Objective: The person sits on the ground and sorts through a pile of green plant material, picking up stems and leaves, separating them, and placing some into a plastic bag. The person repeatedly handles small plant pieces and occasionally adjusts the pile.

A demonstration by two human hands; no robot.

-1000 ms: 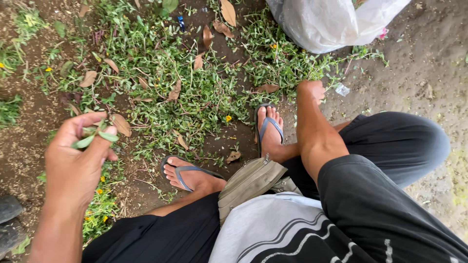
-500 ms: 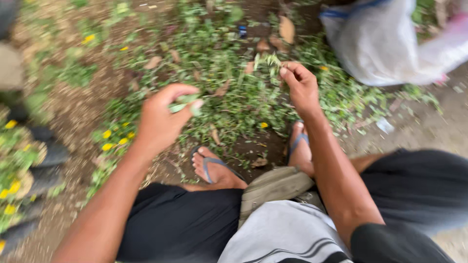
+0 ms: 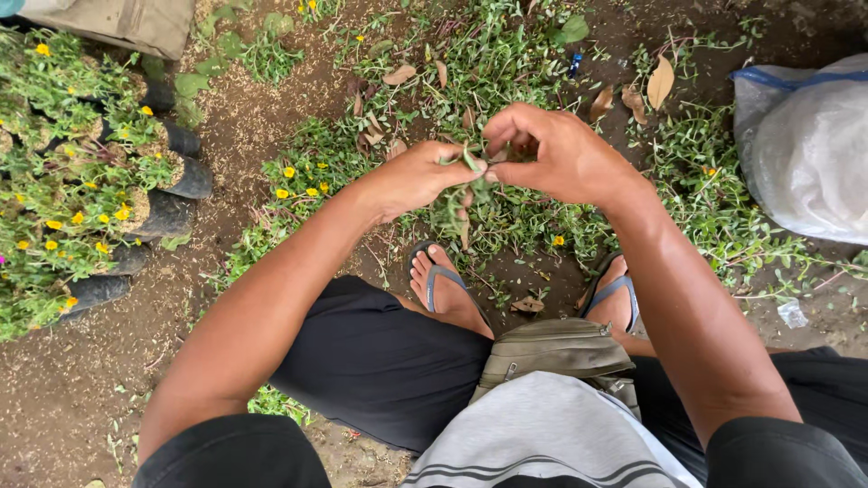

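Note:
My left hand and my right hand meet in front of me above the ground. Both pinch a small bunch of green plant cuttings, whose stems and leaves hang down between the fingertips. Below them spreads a patch of low green plants with small yellow flowers. I am squatting, with my sandalled feet on bare soil just under the hands.
Several black grow bags with yellow-flowering plants stand in rows at the left. A whitish plastic sack lies at the right. Dry brown leaves are scattered over the soil. An olive waist pouch hangs at my lap.
My two hands have come together over the plants; the right hand, earlier apart and lower, now grips the same cuttings the left held. The view has shifted to show the grow bags.

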